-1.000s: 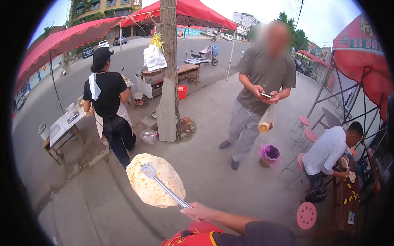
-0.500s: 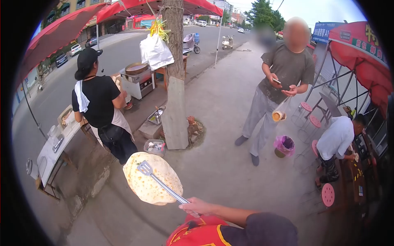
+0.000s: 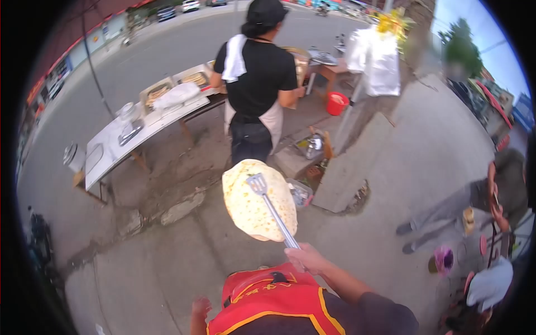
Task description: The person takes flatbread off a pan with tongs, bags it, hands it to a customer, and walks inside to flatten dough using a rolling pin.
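Silvery slotted tongs (image 3: 272, 211) were gripped in the right hand (image 3: 307, 258), whose fingers wrapped closed around the handle end. Their slotted head lay flat on the upper face of a round, brown-flecked flatbread (image 3: 259, 209), which hung raised in front of the body; its underside was hidden. Low beside the red apron (image 3: 262, 301) with yellow edging, the left hand (image 3: 201, 306) was near the waist and apart from the bread, too blurred to tell how its fingers were set. Beyond the flatbread, a co-worker (image 3: 259, 70) in a black cap stood facing away, a white towel (image 3: 234, 58) over one shoulder. To that person's left ran a white-topped table (image 3: 106, 146) bearing trays of food (image 3: 156, 95) and a clear container (image 3: 128, 114). A plastic tub (image 3: 300, 192) sat on the ground just past the bread's right edge. Farther off were a red bucket (image 3: 336, 104) and hanging white plastic bags (image 3: 382, 61); at the far right, a person in grey trousers (image 3: 446, 209) stood near a purple-lined bin (image 3: 443, 260).
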Available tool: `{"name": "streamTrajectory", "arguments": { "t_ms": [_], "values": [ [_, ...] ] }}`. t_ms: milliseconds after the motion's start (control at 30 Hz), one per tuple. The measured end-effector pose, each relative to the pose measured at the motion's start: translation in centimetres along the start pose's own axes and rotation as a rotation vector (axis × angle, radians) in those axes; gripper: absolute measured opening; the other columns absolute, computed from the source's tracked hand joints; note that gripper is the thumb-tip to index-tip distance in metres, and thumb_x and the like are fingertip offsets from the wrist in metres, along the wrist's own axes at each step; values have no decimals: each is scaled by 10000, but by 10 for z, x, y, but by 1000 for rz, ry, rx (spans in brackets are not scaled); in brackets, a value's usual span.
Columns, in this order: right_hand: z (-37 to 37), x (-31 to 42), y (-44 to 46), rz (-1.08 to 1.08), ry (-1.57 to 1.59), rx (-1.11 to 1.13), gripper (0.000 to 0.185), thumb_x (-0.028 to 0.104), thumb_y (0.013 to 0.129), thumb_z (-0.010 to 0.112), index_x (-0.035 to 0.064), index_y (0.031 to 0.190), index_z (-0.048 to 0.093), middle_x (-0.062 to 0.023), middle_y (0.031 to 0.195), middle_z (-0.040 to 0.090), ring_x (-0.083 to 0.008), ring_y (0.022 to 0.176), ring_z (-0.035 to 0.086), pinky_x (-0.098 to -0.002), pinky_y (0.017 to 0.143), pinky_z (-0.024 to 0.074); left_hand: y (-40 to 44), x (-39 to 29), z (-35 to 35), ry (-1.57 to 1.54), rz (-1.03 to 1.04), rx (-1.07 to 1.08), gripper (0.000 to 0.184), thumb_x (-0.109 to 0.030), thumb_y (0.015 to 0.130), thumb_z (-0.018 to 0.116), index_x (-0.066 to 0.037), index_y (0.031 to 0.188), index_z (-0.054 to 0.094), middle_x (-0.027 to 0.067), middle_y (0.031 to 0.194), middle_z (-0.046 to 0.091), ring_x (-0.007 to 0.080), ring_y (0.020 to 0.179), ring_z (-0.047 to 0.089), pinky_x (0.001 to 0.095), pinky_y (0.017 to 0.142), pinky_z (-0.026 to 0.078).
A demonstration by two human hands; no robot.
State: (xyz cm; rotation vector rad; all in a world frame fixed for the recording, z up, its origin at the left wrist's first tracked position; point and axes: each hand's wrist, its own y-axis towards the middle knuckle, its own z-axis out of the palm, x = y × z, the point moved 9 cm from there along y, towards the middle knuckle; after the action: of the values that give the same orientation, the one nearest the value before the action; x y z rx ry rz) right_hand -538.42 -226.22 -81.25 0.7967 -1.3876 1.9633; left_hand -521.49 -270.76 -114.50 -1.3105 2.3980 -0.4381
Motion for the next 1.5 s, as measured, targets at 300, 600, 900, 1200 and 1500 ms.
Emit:
{"name": "streamTrajectory", "arguments": {
  "t_ms": [300, 600, 900, 1200, 1500],
  "values": [
    [3, 118, 242, -98, -31, 22, 229, 246, 931, 615, 101, 789, 509, 35, 607, 460, -68, 421, 407, -236, 361, 306, 25, 139, -17, -1199, -1180, 30, 174, -307, 768, 659, -201, 905, 681, 26, 1041, 627, 214, 1004, 578, 409, 764, 498],
    [29, 196, 434, -309, -47, 34, 310, 368, 910, 644, 109, 783, 531, 60, 597, 435, -41, 473, 411, -231, 405, 309, 504, 378, -341, -1077, -393, -257, 158, -291, 780, 644, -187, 889, 687, 39, 1013, 636, 216, 986, 593, 407, 768, 500],
    [5, 276, 586, -580, -86, -139, 336, 387, 908, 624, 111, 753, 512, 49, 583, 433, -54, 459, 406, -242, 394, 303, 781, 305, -455, -923, 127, 44, 147, -276, 792, 630, -172, 874, 693, 51, 986, 645, 218, 968, 607, 404, 773, 502],
    [30, 280, 665, -377, 177, -394, 359, 423, 897, 627, 107, 762, 523, 52, 623, 447, -52, 500, 420, -245, 403, 321, 868, 380, -420, -833, 184, 265, 144, -261, 804, 615, -157, 859, 699, 63, 959, 653, 220, 950, 622, 401, 777, 503],
    [68, 334, 684, -417, -36, -495, 341, 389, 912, 625, 111, 749, 510, 54, 626, 449, -48, 528, 426, -230, 440, 325, 874, 560, -354, -737, -50, 375, 149, -245, 816, 600, -143, 843, 705, 76, 931, 662, 222, 932, 636, 399, 781, 505]
  ]
}}
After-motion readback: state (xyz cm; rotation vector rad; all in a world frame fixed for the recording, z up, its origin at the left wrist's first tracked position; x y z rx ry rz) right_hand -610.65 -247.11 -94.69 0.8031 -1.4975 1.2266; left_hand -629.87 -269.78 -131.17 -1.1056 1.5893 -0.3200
